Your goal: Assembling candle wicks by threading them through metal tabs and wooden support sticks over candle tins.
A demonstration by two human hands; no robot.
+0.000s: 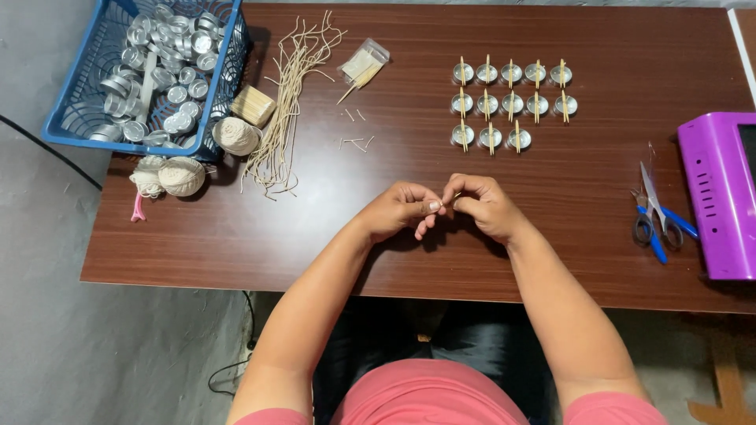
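Note:
My left hand (398, 211) and my right hand (482, 206) meet over the middle of the dark wooden table (315, 228), fingertips pinched together on a small thin piece, likely a wick or stick, mostly hidden by the fingers. Beyond them stand several small metal cups (510, 104) in rows, each with a thin wooden stick laid across it. A bundle of cut cream wick strands (285, 110) lies to the left, and a small clear bag of sticks (363, 64) sits beside it.
A blue plastic basket (67, 130) full of empty metal cups hangs over the table's far left corner. Balls of cream string (181, 175) and a stack of wooden sticks (253, 105) lie beside it. Blue-handled scissors (654, 216) and a purple device (720, 197) are at the right.

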